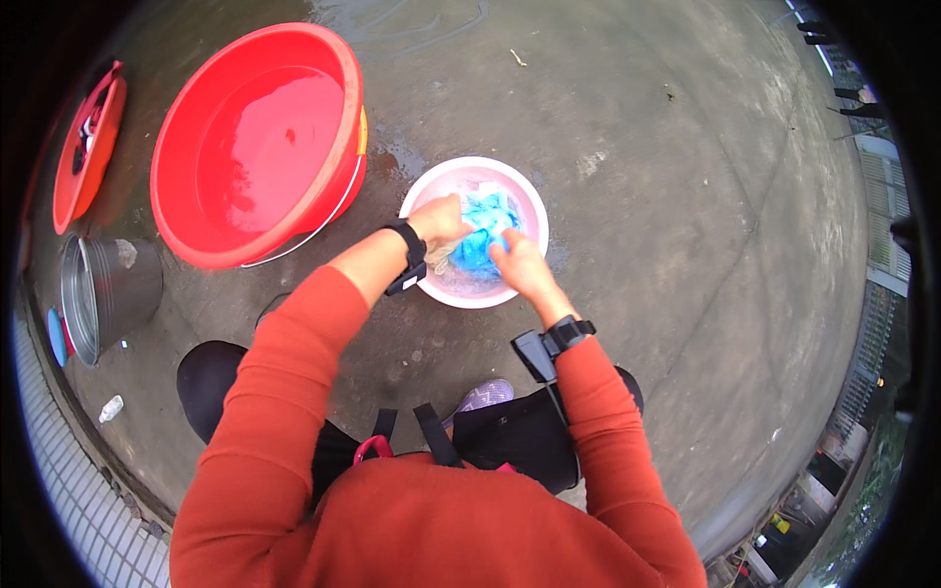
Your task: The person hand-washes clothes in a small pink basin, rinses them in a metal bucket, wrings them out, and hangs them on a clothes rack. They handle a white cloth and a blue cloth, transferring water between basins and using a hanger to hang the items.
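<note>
A blue cloth [481,228] lies wet in a small pale pink basin [540,213] of sudsy water on the ground in front of me. My left hand [441,220] grips the cloth's left side, fingers partly hidden in it. At the cloth's right side, my right hand [520,261] pinches it between thumb and fingers. A whitish part of cloth shows beside the blue, under and near my left hand. Each wrist wears a black strap with a small device.
Left of the basin, a large red tub [169,220] of water stands tilted in view, a wire-handled bucket beneath it. Farther left are an orange-red basin [103,162] holding dark items and a grey bucket [140,279]. A small clear bottle [111,409] lies on the concrete near a tiled edge.
</note>
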Available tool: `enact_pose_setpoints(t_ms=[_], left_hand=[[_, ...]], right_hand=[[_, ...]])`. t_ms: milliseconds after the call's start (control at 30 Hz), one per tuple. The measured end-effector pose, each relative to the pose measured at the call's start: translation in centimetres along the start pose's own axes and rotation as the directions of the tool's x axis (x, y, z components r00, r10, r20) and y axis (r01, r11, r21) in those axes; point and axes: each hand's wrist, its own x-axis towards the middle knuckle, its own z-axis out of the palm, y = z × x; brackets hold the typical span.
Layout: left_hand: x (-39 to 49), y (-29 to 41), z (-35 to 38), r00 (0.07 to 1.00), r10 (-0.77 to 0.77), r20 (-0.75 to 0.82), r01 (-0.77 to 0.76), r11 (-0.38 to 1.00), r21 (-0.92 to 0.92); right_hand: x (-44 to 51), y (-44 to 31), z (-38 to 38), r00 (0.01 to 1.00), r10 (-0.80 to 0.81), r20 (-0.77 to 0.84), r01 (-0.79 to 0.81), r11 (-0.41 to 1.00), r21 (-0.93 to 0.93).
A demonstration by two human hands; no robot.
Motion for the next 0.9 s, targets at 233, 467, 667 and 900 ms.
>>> enact_pose_setpoints(t_ms=[233, 467, 667, 900], left_hand=[[-4.8, 0.0, -6.0, 0.935, 0.352, 0.048, -0.318, 0.889, -0.331], [-4.8, 2.0, -1.5, 0.884, 0.459, -0.084, -0.460, 0.826, -0.326], [-5.9, 2.7, 0.0, 0.825, 0.502, -0.260, -0.557, 0.802, -0.216], [-8.8, 2.2, -0.9, 0.933, 0.072, -0.353, -0.064, 0.997, 0.032]], right_hand=[[-3.2, -9.2, -10.0, 0.996, -0.070, -0.049, 0.083, 0.670, 0.737], [-8.6, -18.2, -17.9, 0.949, -0.252, -0.188, 0.279, 0.401, 0.873], [-8.7, -16.9, -17.6, 0.901, -0.251, -0.355, 0.379, 0.055, 0.924], [-3.4, -6.6, -5.2, 0.972, 0.185, -0.146, 0.051, 0.439, 0.897]])
